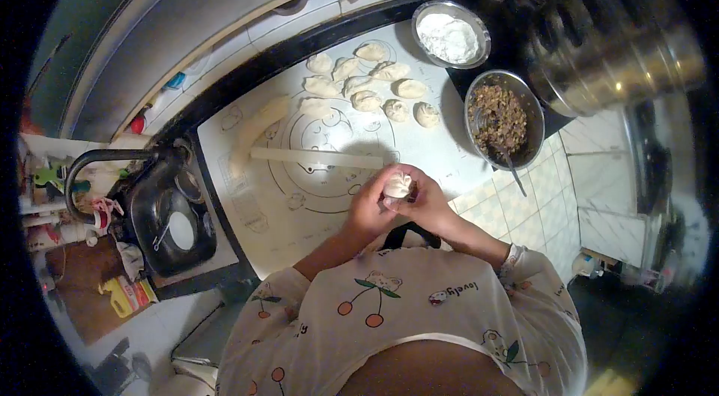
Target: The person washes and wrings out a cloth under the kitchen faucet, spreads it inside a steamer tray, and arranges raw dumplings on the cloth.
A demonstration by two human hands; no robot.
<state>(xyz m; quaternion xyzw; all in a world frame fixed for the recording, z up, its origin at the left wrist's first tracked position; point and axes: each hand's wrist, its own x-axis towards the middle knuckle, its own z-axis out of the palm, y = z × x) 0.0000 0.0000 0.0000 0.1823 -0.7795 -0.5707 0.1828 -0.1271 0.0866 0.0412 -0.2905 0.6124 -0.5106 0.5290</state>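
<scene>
Together, half-curled left hand (368, 205) and right hand (430, 206) cup 1 dumpling (398, 185); 2 bowls (531, 109) hold powder (447, 38), filling (499, 117).

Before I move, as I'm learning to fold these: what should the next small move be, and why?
I'd probably give the dumpling one more gentle pinch at its gathered top: the left hand and right hand both hold it, its folds draw together there, and I can't tell from here whether the seam is sealed.

Twelve dumplings (367, 101): eleven at upper centre, one lower; two metal bowls (470, 122), one spoon (515, 173), one pale stick (318, 157).
</scene>
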